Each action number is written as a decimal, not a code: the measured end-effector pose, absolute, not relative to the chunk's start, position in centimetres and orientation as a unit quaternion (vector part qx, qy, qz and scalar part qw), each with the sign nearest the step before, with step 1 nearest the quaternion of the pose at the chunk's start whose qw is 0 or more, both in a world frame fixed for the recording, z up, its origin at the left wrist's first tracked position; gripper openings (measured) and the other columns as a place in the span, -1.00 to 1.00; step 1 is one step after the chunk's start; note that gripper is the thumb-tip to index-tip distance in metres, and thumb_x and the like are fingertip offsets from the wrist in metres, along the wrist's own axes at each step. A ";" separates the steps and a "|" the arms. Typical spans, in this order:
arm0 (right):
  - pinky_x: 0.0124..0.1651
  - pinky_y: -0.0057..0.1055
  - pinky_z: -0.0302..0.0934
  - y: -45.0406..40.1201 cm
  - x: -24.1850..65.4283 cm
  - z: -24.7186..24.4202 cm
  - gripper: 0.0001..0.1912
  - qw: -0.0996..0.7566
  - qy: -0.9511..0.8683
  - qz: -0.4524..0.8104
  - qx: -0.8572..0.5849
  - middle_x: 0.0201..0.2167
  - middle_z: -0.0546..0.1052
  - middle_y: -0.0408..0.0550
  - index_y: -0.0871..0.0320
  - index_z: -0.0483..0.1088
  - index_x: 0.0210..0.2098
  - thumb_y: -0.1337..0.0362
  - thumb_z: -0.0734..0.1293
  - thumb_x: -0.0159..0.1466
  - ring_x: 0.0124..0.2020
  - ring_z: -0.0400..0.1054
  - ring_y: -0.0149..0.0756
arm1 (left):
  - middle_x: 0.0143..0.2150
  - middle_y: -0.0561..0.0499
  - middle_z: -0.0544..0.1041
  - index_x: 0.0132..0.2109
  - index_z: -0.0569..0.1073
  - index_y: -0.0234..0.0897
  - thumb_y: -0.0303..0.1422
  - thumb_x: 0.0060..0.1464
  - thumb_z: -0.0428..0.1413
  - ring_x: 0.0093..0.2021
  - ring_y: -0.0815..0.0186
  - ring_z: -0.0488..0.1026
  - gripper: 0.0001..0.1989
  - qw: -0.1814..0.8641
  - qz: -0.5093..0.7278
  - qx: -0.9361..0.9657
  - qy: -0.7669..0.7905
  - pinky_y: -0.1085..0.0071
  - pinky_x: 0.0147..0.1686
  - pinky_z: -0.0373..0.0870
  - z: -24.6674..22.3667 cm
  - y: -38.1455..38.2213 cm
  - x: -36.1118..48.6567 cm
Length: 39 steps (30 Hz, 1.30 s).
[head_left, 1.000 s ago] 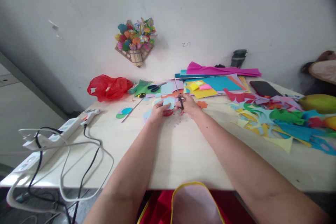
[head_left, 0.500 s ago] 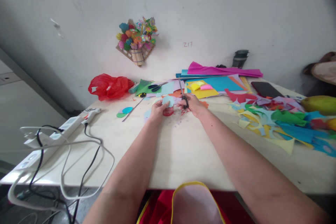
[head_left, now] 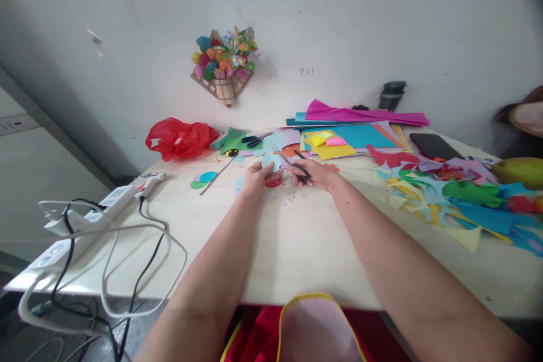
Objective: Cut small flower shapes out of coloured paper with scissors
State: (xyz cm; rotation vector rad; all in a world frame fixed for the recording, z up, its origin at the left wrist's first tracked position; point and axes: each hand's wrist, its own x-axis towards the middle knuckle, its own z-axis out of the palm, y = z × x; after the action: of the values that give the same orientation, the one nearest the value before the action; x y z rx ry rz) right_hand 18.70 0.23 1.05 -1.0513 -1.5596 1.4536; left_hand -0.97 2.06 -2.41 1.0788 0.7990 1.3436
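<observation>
Near the middle of the table, my left hand (head_left: 257, 176) pinches a light blue paper piece (head_left: 271, 163) with a rounded outline. To its right, my right hand (head_left: 316, 174) grips black-handled scissors (head_left: 301, 170), whose blades are spread and point up and left toward the paper. A red round object (head_left: 274, 181) lies under the blue paper, partly covered. Small paper scraps (head_left: 289, 199) are scattered on the table just below the hands.
Coloured sheets (head_left: 365, 137) and dark scissors (head_left: 254, 140) lie behind the hands. Paper offcuts (head_left: 441, 195) and a phone (head_left: 435, 146) are at the right. At the left are a red plastic bag (head_left: 181, 138), paper circles (head_left: 207, 177) and a power strip (head_left: 89, 220) with loose cables.
The scissors have turned from pointing upward to pointing up and left, and their blades have spread. My right hand has shifted slightly right; my left hand still holds the blue paper.
</observation>
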 end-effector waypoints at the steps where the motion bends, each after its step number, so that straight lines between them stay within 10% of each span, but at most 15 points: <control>1: -0.81 -0.66 -0.10 0.2 18.8 1.0 -0.73 0.370 -0.613 0.566 -0.409 -0.69 0.49 -0.18 0.15 0.39 -0.43 0.16 0.51 0.21 -0.76 0.25 -0.52 | -0.36 -0.03 0.59 -0.28 0.41 -0.28 -0.18 -0.21 0.49 -0.31 0.19 0.65 -0.51 0.582 0.579 0.460 0.339 0.21 -0.19 0.60 -2.4 2.0 -1.0; 39: -0.75 -0.60 -0.07 -0.1 19.2 0.8 -0.61 0.305 -0.665 0.554 -0.396 -0.62 0.45 -0.17 0.15 0.31 -0.46 0.04 0.48 0.24 -0.70 0.23 -0.54 | -0.27 -0.09 0.63 -0.25 0.50 -0.36 -0.51 -0.19 0.41 -0.23 0.16 0.65 -0.68 0.651 0.593 0.384 0.277 0.24 -0.17 0.58 -2.3 2.1 -1.3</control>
State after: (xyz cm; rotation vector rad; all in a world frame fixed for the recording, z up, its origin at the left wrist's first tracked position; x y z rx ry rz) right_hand 19.18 -0.07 0.84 -1.0484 -1.7617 1.4672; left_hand -1.27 2.12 -2.33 0.8724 0.6295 1.3468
